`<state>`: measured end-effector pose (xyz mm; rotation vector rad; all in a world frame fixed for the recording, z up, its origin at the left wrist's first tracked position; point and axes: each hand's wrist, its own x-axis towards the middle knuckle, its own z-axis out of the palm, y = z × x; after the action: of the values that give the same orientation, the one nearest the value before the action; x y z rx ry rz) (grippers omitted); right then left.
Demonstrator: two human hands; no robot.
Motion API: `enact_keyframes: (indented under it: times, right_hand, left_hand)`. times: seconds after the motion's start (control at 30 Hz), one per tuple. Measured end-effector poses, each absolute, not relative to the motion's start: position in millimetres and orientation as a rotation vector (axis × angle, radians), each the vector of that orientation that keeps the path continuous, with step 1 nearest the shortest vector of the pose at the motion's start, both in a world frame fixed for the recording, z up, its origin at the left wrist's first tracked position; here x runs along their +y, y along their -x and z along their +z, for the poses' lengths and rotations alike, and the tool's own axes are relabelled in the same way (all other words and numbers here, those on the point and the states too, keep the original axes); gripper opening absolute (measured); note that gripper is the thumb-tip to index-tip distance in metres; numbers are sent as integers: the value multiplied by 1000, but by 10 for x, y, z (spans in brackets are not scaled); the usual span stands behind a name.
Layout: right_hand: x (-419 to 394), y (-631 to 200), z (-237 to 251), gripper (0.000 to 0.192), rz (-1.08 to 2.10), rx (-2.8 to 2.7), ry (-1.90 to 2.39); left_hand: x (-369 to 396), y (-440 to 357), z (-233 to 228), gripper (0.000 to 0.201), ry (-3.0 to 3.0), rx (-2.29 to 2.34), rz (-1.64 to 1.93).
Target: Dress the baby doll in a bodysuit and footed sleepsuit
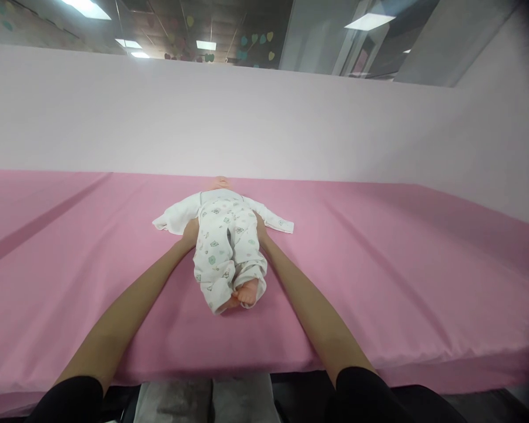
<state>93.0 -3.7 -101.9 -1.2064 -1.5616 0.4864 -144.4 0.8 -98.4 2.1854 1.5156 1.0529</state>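
A baby doll [221, 183] lies on its back on the pink-covered table [379, 276], its head at the far side and its bare feet towards me. It wears a white top with sleeves [178, 216] spread out to both sides, and white printed trousers [212, 247]. My left hand [191, 231] is closed against the doll's left-hand side as I see it, at the hip. Against the opposite hip, my right hand [260, 228] is closed in the same way. The fingertips of both hands are hidden by the doll and its clothes.
Behind the table rises a plain white wall [203, 117], with glass panels [247, 29] above it that show ceiling lights and heart-shaped stickers. The pink cover has creases and hangs over the near edge. My legs [242, 402] are below that edge.
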Motion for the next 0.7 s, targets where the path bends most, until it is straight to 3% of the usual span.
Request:
enact_keyframes:
  times: [0.17, 0.3, 0.5, 0.6, 0.7]
  right_hand:
    - [-78, -932, -967, 7, 304, -1522, 1270]
    - [-11, -975, -901, 21, 476, -1289, 1247]
    - [51, -1000, -834, 23, 846, -1166, 1185]
    - [35, -995, -835, 20, 735, -1243, 1263]
    - [9, -1033, -852, 18, 431, -1244, 1434]
  left_hand:
    - [3, 1478, -888, 2, -1990, 1584, 1301]
    - [98, 1557, -815, 24, -1610, 1519, 1498]
    - [188, 1592, -780, 26, -1572, 1428, 1328]
    - [176, 1610, -753, 25, -1572, 1483, 1352]
    - [155, 1691, -701, 27, -1658, 1673, 1422]
